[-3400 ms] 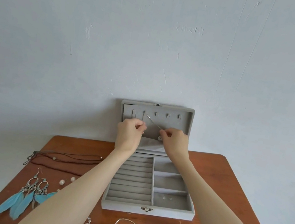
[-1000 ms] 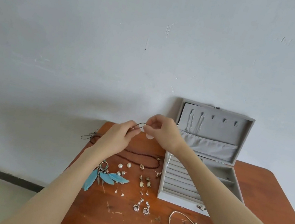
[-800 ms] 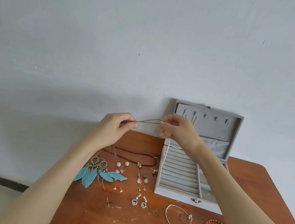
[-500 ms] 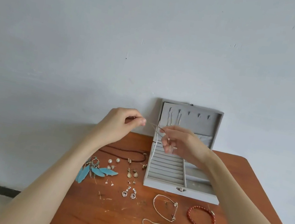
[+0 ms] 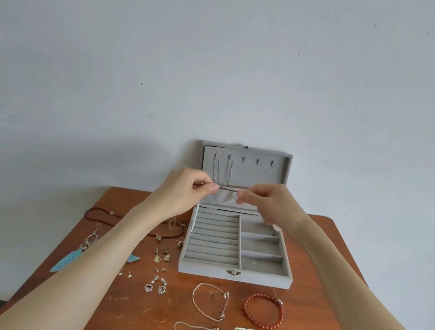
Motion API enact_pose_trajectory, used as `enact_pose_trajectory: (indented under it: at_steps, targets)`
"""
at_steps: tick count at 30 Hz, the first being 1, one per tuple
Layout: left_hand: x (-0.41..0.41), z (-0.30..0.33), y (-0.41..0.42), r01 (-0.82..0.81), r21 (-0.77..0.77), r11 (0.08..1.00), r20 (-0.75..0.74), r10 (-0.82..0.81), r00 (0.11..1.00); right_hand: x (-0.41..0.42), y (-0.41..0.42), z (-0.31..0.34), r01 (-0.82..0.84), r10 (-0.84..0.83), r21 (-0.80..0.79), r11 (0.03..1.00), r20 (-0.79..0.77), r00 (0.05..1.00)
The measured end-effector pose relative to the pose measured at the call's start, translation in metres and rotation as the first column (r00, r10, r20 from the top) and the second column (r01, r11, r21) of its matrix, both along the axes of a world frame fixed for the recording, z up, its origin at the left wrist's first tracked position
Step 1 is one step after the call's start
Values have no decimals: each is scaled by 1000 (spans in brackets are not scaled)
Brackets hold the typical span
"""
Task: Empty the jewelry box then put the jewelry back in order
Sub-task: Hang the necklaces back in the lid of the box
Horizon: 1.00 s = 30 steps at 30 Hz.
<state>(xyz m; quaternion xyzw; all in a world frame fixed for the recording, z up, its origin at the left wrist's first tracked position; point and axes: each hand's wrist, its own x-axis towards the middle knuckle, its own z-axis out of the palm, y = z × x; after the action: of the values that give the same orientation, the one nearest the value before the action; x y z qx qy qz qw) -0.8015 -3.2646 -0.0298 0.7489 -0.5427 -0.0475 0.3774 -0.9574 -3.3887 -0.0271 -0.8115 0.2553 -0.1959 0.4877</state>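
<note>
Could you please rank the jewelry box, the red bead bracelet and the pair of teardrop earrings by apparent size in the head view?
1. jewelry box
2. red bead bracelet
3. teardrop earrings
The gaps are plain, so camera nearness should not change the order.

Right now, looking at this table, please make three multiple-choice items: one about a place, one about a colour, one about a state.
1. Where does the beaded bracelet lie?
A. in the box
B. on the table, in front of the box
C. on a lid hook

2. What colour are the feather earrings?
A. blue
B. green
C. yellow

3. The lid of the jewelry box is:
A. shut
B. removed
C. open, upright

Answers: 1 B, it rests on the wood below the latch. 2 A, the feathers are light blue. 3 C, the lid stands against the wall.
</note>
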Motion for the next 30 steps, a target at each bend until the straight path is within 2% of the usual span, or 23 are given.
enact_pose_trajectory:
  at_steps: [4, 9, 15, 22, 26, 30]
  targets:
    - [-3, -11, -32, -18, -44, 999, -29, 17, 999, 7, -22, -7, 130, -129, -164, 978, 17, 991]
    - [3, -13, -80, -154, -175, 972, 38, 163, 986, 31, -52, -11, 283, -275, -307, 908, 72, 959]
    - [15, -16, -121, -350, -138, 927, 65, 361, 930, 67, -83, -19, 428, -410, -289, 856, 126, 904]
    - [9, -22, -138, -452, -87, 888, 46, 456, 889, 78, -91, -32, 475, -455, -218, 853, 136, 880]
    - [5, -34, -132, -424, -54, 904, 2, 424, 905, 78, -87, -45, 493, -479, -110, 863, 132, 868]
    - [11, -48, -111, -259, 12, 966, -27, 259, 965, 71, -84, -61, 484, -473, -76, 872, 129, 871]
